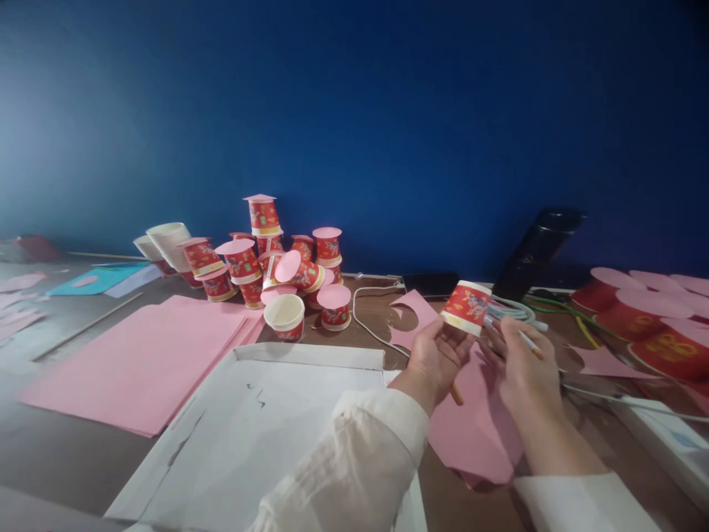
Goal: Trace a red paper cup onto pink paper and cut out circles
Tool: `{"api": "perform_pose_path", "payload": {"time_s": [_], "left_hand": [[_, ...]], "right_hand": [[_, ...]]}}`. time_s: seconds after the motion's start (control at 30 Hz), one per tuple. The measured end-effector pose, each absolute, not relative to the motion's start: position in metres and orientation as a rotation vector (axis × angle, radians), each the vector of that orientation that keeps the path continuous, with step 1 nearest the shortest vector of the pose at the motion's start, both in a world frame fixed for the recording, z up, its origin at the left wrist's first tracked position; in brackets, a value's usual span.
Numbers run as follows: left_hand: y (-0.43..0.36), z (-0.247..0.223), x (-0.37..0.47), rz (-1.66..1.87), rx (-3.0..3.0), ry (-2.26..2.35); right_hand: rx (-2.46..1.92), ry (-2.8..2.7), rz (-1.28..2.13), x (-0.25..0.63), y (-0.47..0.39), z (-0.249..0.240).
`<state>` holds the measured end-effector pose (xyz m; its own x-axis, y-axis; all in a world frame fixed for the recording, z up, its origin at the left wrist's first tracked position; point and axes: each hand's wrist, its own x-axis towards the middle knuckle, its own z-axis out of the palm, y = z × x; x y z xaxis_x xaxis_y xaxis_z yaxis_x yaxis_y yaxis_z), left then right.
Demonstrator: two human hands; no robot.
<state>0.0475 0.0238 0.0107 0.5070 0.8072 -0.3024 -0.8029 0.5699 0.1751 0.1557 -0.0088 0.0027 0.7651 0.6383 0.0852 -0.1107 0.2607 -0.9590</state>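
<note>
The left hand is palm up under a red-and-white paper cup, with its fingers pressed against the lower edge; the cup is tilted and upside down, in front of the person and right of the middle of the view. The right hand is just beside it, fingers bent, with a slim pen gripped between them; whether these fingers also touch the cup, I cannot tell. A tan stick shows just below the left hand, over a pink sheet on the brown table. Behind the cup lies a pink scrap with a rounded cutout, near a pale cable. A coiled cord lies behind the right hand, near a dark, leaning bottle. On the far right, red containers with pink tops stand near a white power strip. To the left, a cluster of red cups, many stacked and bearing pink discs, stands by an upright open cup and tilted stacks of white cups. In front of them lie pink sheets and a shallow white box.
</note>
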Motion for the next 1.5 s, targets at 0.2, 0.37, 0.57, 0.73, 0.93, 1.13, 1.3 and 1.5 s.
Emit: {"api": "perform_pose_path", "payload": {"time_s": [0.2, 0.37, 0.57, 0.73, 0.93, 1.13, 1.3, 1.5], "left_hand": [[0.018, 0.010, 0.049, 0.863, 0.130, 0.400], [0.013, 0.008, 0.051, 0.823, 0.278, 0.358], [0.014, -0.004, 0.053, 0.785, 0.514, 0.369], [0.017, -0.007, 0.050, 0.788, 0.602, 0.421], [0.017, -0.003, 0.051, 0.770, 0.598, 0.409], [0.013, -0.001, 0.052, 0.796, 0.602, 0.399], [0.016, -0.002, 0.050, 0.894, 0.602, 0.488], [0.020, -0.003, 0.053, 1.023, 0.518, 0.496]], "right_hand": [[-1.056, -0.470, 0.717, 0.144, -0.009, 0.015], [-1.013, -0.414, 0.674, 0.147, -0.004, 0.011], [-1.036, -0.292, 0.619, 0.149, -0.002, 0.010], [-1.066, -0.303, 0.641, 0.150, -0.003, 0.008], [-1.062, -0.265, 0.635, 0.151, -0.001, 0.005], [-1.100, -0.316, 0.606, 0.152, -0.002, 0.008], [-1.212, -0.380, 0.316, 0.158, -0.008, 0.006], [-1.524, -0.940, -0.018, 0.143, -0.023, 0.011]]}}
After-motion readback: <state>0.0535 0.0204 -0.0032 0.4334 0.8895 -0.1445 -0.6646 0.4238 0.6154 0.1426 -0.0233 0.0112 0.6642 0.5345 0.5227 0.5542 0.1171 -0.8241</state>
